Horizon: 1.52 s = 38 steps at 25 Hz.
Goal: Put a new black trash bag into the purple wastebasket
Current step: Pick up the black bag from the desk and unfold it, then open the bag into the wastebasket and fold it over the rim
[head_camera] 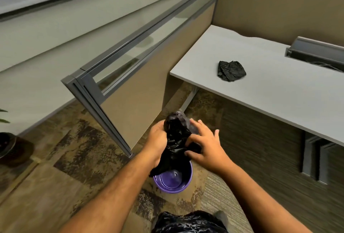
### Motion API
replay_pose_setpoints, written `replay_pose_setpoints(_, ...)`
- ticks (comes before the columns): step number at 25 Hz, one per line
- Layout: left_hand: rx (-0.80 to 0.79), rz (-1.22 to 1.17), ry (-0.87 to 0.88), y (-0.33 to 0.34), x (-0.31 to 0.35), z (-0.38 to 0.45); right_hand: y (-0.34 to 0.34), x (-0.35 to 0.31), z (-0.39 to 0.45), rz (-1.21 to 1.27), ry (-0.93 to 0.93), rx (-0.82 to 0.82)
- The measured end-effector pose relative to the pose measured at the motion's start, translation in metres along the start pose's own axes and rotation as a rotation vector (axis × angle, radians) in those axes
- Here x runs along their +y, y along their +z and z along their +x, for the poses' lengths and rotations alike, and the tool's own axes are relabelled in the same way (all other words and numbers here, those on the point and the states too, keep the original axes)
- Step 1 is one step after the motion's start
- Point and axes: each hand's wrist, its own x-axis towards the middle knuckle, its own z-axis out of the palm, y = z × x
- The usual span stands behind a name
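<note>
Both hands hold a crumpled black trash bag [175,139] in the air just above the purple wastebasket [173,178], which stands on the carpet beside the partition [141,91]. The left hand [158,138] has its grip wrapped around the bag's upper part, while the right hand [204,145] pinches a fold between thumb and fingers. A second bunched black bag [231,70] lies on the bench [270,91], well apart.

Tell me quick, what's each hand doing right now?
Left hand: closed around the crumpled black plastic trash bag, above the round purple wastebasket.
Right hand: fingers spread, thumb and forefinger pinching the same bag.
</note>
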Motion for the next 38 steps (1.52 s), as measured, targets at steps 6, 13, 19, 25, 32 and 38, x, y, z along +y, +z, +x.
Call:
replay_pose_setpoints(6,-0.067,0.497,0.293,-0.046,0.022,0.015,-0.035,0.015,0.026,0.715,0.198,0.175)
replay_pose_setpoints(13,0.136,1.214,0.456,-0.112,0.023,0.047,-0.053,0.053,0.026,0.22,0.385,0.545)
replay_pose_setpoints(19,0.232,1.279,0.326,-0.14,-0.009,0.061,-0.056,0.047,0.013,0.221,0.307,0.486)
replay_pose_setpoints(25,0.305,-0.346,-0.382,-0.119,-0.051,0.063,-0.035,0.059,0.01,0.123,0.273,0.354)
replay_pose_setpoints(32,0.415,0.127,-0.293,-0.078,-0.068,0.066,-0.023,0.114,0.005,0.164,0.458,0.24)
replay_pose_setpoints(38,0.449,0.369,-0.285,-0.052,-0.103,0.094,0.009,0.166,0.016,0.697,0.586,0.136)
